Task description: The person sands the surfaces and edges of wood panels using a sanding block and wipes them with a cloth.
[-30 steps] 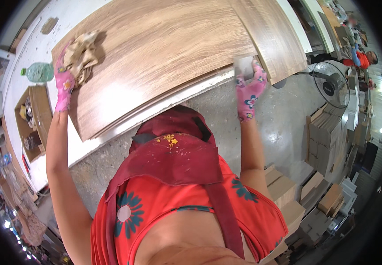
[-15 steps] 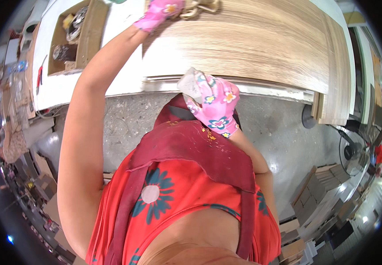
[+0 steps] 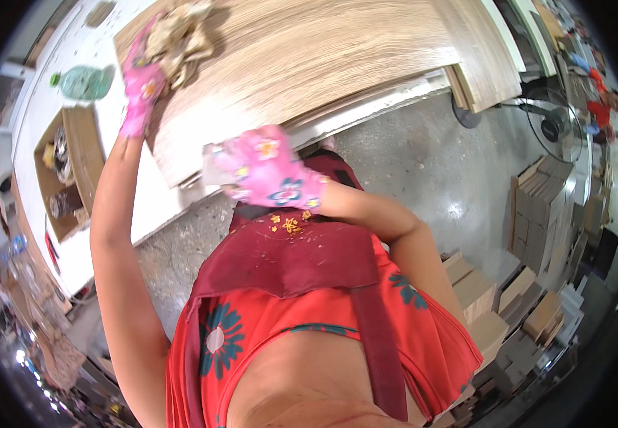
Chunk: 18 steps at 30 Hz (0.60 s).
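Observation:
My left hand [image 3: 143, 89], in a pink flowered glove, lies with fingers stretched along the left edge of a wood-grain board [image 3: 309, 64]. Against those fingers rests a crumpled beige cloth [image 3: 180, 41], lying on the board. My right hand [image 3: 270, 167], in a matching glove, is closed round a pale grey, cloth-like pad [image 3: 214, 162]. It is just in front of the board's near left corner, above the white table's edge; the pad's far side is hidden by my fingers.
A green-tinted plastic bottle [image 3: 86, 83] lies on the white table [image 3: 127, 192] at the left. Nearer stands an open cardboard box [image 3: 89, 153] with odds and ends. To the right are a black fan [image 3: 553, 127] and stacked flat cartons [image 3: 537, 214] on the grey floor.
The view has turned, bringing the bottle in at the left. My right hand with the pad has shifted left toward the board's near corner. My left hand stays beside the beige cloth.

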### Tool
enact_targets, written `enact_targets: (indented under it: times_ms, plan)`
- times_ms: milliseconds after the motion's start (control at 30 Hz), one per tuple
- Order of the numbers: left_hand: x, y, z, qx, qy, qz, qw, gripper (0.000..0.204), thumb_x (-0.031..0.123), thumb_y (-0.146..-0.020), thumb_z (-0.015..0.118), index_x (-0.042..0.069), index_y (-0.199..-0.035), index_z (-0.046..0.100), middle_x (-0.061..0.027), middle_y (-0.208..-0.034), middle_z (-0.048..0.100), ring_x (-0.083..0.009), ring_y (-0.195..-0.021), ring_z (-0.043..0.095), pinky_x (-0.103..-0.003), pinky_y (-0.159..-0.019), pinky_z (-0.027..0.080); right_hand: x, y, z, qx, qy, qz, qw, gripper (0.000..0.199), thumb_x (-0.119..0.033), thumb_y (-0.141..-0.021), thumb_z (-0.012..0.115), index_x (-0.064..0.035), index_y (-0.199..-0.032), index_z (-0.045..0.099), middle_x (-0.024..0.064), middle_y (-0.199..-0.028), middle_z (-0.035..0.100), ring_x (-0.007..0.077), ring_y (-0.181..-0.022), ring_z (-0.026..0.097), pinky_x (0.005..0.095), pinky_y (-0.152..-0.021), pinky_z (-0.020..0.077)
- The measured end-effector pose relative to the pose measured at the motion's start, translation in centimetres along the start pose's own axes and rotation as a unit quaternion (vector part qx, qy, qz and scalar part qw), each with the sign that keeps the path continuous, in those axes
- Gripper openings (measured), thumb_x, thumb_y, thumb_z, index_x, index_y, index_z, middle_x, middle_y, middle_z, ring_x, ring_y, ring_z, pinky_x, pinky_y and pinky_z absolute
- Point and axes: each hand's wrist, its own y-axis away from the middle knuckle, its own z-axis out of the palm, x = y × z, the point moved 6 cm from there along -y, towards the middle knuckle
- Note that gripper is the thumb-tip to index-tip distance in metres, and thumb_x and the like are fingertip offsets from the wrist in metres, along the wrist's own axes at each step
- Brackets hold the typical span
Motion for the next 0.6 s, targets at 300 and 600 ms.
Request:
enact_targets:
  times_ms: [300, 600]
  plan:
    - [8.9, 1.5, 3.5, -0.097, -0.146, -0.013, 0.984, 0.067, 0.027, -0.070, 0.075, 0.009, -0.130, 0.051, -0.0109, -0.134, 0.048, -0.0287, -0.122, 0.048, -0.043, -0.106, 0.036, 23.2, 13.5, -25.7, 0.310, 0.300, 0.277, 0.858, 0.044, -0.032, -0.079, 0.067, -0.0049, -0.112, 0.058, 0.0122, -0.108, 0.059, 0.0254, -0.101, 0.057, 0.0391, -0.085, 0.0487]
    - [11.3, 5.2, 17.6, -0.420, -0.343, 0.138, 0.829, 0.079, 0.043, -0.053, 0.077, 0.013, -0.124, 0.057, -0.0138, -0.135, 0.047, -0.0383, -0.125, 0.043, -0.054, -0.103, 0.033, 28.5, 11.5, -29.4, 0.544, -0.441, 0.281, 0.656, 0.037, -0.012, -0.093, 0.050, 0.0035, -0.126, 0.048, 0.0122, -0.110, 0.057, 0.0193, -0.106, 0.054, 0.0281, -0.090, 0.0442]
